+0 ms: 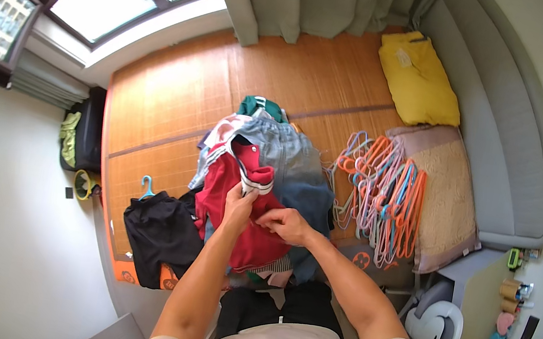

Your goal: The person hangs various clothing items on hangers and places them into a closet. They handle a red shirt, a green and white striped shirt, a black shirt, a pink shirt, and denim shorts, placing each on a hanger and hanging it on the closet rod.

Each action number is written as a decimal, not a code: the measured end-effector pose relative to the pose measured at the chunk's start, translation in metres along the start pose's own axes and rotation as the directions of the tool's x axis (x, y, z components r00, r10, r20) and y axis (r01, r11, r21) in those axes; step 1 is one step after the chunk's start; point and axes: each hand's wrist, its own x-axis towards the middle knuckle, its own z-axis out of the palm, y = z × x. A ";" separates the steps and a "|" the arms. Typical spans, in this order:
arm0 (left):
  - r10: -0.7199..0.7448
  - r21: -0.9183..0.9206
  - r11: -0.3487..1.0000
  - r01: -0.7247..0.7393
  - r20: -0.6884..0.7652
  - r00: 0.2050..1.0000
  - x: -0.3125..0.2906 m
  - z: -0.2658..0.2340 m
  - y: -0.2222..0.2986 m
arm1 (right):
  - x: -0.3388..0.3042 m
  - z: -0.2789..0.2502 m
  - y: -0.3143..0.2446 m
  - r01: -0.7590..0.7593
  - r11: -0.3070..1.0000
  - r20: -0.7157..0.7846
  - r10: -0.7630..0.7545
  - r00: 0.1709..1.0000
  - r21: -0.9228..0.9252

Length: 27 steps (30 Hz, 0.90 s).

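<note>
A red shirt or jacket [216, 185] with white-striped trim lies spread over a pile of clothes in front of me. Its striped edge is pinched in my left hand [238, 206]. To the right of that, my right hand [286, 226] has its fingers closed on the red cloth, lower down. Light blue jeans [286, 149] lie beneath and beyond the red garment, with a green garment [259, 105] at the far end of the pile. Left of the pile rests a black garment [163, 229], a blue hanger [148, 187] sticking out of its top.
The clothes lie on a bed with a woven bamboo mat [191, 90]. Many-coloured hangers [386, 197] are heaped at the right, beside a beige pillow [447, 200]. Behind them sits a folded yellow cloth bundle [419, 79] against the grey padded headboard [492, 114].
</note>
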 end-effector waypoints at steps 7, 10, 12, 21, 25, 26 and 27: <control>-0.011 0.061 0.998 0.001 0.166 0.986 -0.119 -0.051 0.126 | 0.005 -0.044 -0.048 0.097 0.948 -0.046 -0.116 0.992 -0.304; -0.027 0.104 0.995 -0.001 0.265 0.964 -0.167 -0.075 0.194 | 0.022 -0.013 -0.086 0.339 0.849 0.109 -0.324 0.940 -0.404; 0.003 0.118 0.992 -0.034 0.250 0.968 -0.192 -0.093 0.227 | 0.029 0.022 -0.097 0.502 0.773 0.209 -0.456 0.865 -0.387; 0.279 0.323 0.825 -0.463 0.479 0.832 -0.257 -0.173 0.328 | 0.015 0.051 -0.223 0.371 0.850 -0.058 -0.378 0.924 0.374; 0.127 0.859 0.305 -0.411 0.391 0.912 -0.263 -0.173 0.318 | -0.025 0.037 -0.286 0.353 0.915 -0.125 -0.380 0.916 -0.195; 0.176 0.872 0.247 -0.423 0.389 0.904 -0.249 -0.190 0.300 | -0.035 0.042 -0.288 0.314 0.926 -0.094 -0.339 0.936 -0.211; 0.213 0.862 0.215 -0.460 0.418 0.883 -0.241 -0.200 0.285 | -0.047 0.042 -0.287 0.264 0.937 -0.079 -0.289 0.954 -0.229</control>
